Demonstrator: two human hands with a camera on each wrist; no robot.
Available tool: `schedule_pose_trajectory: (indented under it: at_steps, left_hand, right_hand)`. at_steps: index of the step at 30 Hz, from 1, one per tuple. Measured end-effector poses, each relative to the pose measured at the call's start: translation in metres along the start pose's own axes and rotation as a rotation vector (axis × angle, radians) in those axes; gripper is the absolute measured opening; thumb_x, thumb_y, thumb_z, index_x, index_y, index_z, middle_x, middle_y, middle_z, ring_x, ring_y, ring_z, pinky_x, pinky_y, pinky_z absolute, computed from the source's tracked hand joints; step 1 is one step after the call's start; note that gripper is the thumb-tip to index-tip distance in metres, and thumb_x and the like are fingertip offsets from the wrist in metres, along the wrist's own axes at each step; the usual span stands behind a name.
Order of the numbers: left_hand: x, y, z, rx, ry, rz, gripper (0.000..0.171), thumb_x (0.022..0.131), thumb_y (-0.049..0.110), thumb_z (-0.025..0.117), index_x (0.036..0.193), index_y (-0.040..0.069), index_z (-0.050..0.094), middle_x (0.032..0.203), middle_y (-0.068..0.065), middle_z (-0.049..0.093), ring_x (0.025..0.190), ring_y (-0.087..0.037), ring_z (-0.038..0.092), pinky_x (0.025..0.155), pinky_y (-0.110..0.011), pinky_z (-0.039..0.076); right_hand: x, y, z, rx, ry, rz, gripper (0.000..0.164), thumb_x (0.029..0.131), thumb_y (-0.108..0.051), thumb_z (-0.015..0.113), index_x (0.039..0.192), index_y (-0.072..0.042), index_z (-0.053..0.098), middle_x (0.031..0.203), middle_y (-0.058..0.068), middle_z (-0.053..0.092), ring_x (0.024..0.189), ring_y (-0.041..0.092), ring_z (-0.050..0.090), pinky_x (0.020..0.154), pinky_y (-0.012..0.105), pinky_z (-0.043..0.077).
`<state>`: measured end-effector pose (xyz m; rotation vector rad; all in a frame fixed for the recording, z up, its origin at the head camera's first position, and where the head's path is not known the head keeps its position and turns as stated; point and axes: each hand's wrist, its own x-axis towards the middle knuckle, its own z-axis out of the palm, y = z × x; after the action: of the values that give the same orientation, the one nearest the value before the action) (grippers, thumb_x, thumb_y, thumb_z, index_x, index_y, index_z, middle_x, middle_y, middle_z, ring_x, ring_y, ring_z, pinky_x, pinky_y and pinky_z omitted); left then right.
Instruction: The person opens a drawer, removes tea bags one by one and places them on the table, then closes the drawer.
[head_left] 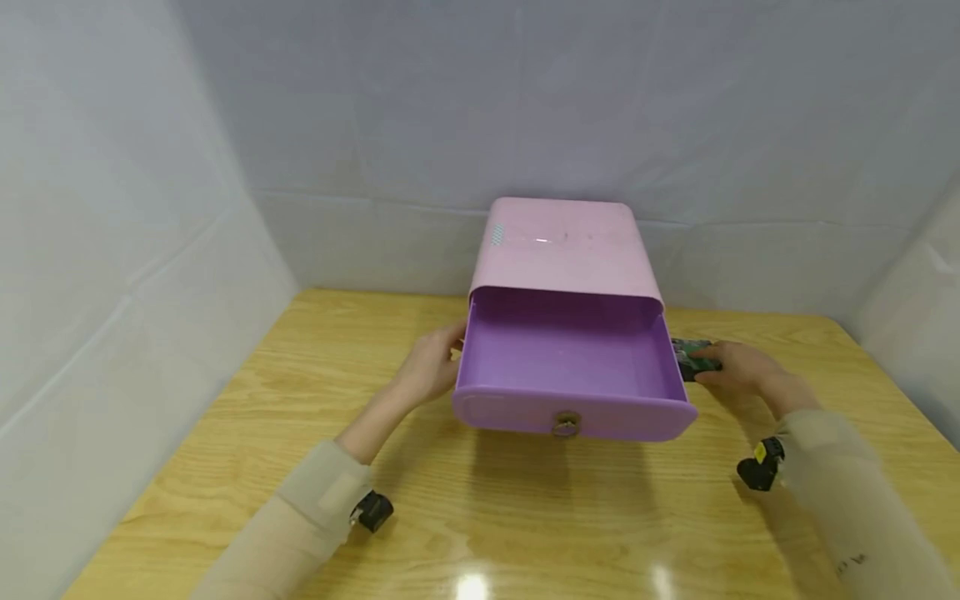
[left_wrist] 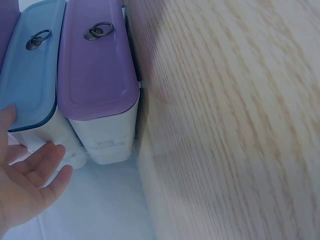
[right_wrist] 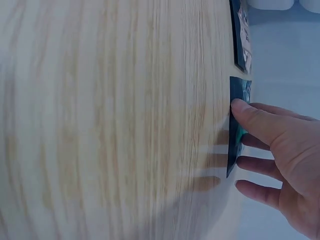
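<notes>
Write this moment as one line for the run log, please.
left hand: at side of drawer box; right hand: holds green card; top drawer: open, nothing visible inside; blue drawer: shut

One pink cabinet [head_left: 566, 242] on one bench [head_left: 300, 367]; one open purple drawer [head_left: 561, 358]; two closed drawers [left_wrist: 30, 75] — one blue, one purple; three ring pulls [left_wrist: 92, 34]; two flat cards [head_left: 684, 360]; one left hand [head_left: 431, 364], one right hand [head_left: 738, 367] — and two black wrist cameras [head_left: 763, 464].

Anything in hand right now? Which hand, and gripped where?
The right hand pinches a flat green card, thumb on its edge nearest the person. The left hand holds nothing visible, beside the drawer unit.
</notes>
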<state>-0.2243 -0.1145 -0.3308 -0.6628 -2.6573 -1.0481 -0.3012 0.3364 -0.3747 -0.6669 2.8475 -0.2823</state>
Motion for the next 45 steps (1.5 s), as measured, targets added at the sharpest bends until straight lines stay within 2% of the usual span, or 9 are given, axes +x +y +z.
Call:
schedule_pose_trajectory:
  at_steps: [10, 15, 24, 31, 35, 38, 41, 44, 45]
  left_hand:
    - [0.001, 0.001, 0.005, -0.003, -0.013, 0.004, 0.043, 0.085, 0.011, 0.063, 0.126, 0.001, 0.053, 0.101, -0.018, 0.065, 0.086, -0.028, 0.063, 0.076, -0.039, 0.051]
    - [0.004, 0.002, 0.006, 0.000, -0.023, 0.008, 0.043, 0.085, 0.011, 0.062, 0.126, 0.001, 0.053, 0.101, -0.018, 0.065, 0.087, -0.029, 0.064, 0.078, -0.040, 0.051]
    - [0.001, 0.001, 0.008, -0.014, -0.029, 0.028, 0.044, 0.084, 0.010, 0.063, 0.126, 0.000, 0.053, 0.098, -0.018, 0.066, 0.084, -0.028, 0.064, 0.076, -0.039, 0.051]
    - [0.002, 0.002, 0.008, -0.010, -0.029, 0.014, 0.046, 0.084, 0.009, 0.063, 0.127, 0.000, 0.052, 0.097, -0.018, 0.066, 0.084, -0.029, 0.064, 0.073, -0.038, 0.052]
    - [0.002, 0.002, 0.006, -0.011, -0.027, 0.000, 0.045, 0.084, 0.010, 0.063, 0.127, 0.001, 0.053, 0.096, -0.017, 0.067, 0.084, -0.028, 0.063, 0.073, -0.037, 0.052]
    - [0.001, 0.001, 0.004, -0.006, -0.028, -0.005, 0.044, 0.084, 0.010, 0.063, 0.126, 0.001, 0.053, 0.097, -0.017, 0.067, 0.085, -0.028, 0.063, 0.073, -0.037, 0.051]
    - [0.000, 0.001, 0.002, -0.001, -0.024, -0.007, 0.046, 0.083, 0.010, 0.063, 0.127, 0.001, 0.053, 0.096, -0.017, 0.067, 0.085, -0.028, 0.063, 0.072, -0.037, 0.051]
    - [-0.001, 0.000, 0.001, 0.010, -0.018, -0.001, 0.047, 0.083, 0.010, 0.063, 0.128, 0.001, 0.052, 0.096, -0.017, 0.067, 0.085, -0.028, 0.063, 0.071, -0.037, 0.051]
    - [0.000, -0.001, 0.001, 0.015, -0.015, 0.001, 0.047, 0.082, 0.010, 0.063, 0.127, 0.002, 0.053, 0.095, -0.017, 0.067, 0.085, -0.028, 0.063, 0.071, -0.037, 0.051]
  right_hand:
    - [0.007, -0.001, -0.001, 0.020, -0.022, 0.073, 0.046, 0.089, -0.020, 0.062, 0.125, 0.007, 0.052, 0.118, 0.037, 0.050, 0.107, 0.055, 0.045, 0.085, 0.062, 0.039]
    - [0.005, 0.003, -0.001, 0.004, 0.004, 0.053, 0.045, 0.088, -0.019, 0.063, 0.123, 0.007, 0.053, 0.116, 0.036, 0.051, 0.105, 0.054, 0.047, 0.084, 0.062, 0.040]
    - [-0.011, -0.004, -0.003, 0.020, 0.220, -0.044, 0.028, 0.085, -0.002, 0.060, 0.108, 0.013, 0.058, 0.092, 0.026, 0.061, 0.082, 0.039, 0.059, 0.070, 0.052, 0.048]
    - [-0.041, -0.038, -0.035, 0.127, 0.340, -0.088, 0.014, 0.089, 0.001, 0.057, 0.097, 0.010, 0.062, 0.087, 0.018, 0.064, 0.077, 0.031, 0.060, 0.065, 0.045, 0.050]
    - [-0.063, -0.067, -0.058, 0.100, 0.425, -0.140, 0.013, 0.090, -0.005, 0.058, 0.099, 0.002, 0.065, 0.088, 0.009, 0.065, 0.077, 0.021, 0.059, 0.064, 0.038, 0.049]
    - [-0.079, -0.094, -0.076, 0.054, 0.550, -0.236, 0.012, 0.091, -0.014, 0.061, 0.096, -0.006, 0.068, 0.084, 0.000, 0.065, 0.074, 0.006, 0.056, 0.061, 0.027, 0.047]
    - [-0.092, -0.129, -0.095, 0.025, 0.728, -0.445, 0.028, 0.094, -0.030, 0.055, 0.086, -0.007, 0.069, 0.074, -0.005, 0.063, 0.069, -0.008, 0.049, 0.056, 0.015, 0.042]
    - [-0.104, -0.164, -0.111, 0.010, 0.850, -0.653, 0.045, 0.096, -0.040, 0.047, 0.079, -0.004, 0.068, 0.068, -0.003, 0.060, 0.064, -0.009, 0.044, 0.052, 0.010, 0.037]
    - [-0.107, -0.168, -0.110, 0.012, 0.882, -0.699, 0.044, 0.095, -0.039, 0.048, 0.078, -0.004, 0.068, 0.069, -0.002, 0.060, 0.062, -0.006, 0.044, 0.050, 0.011, 0.036]
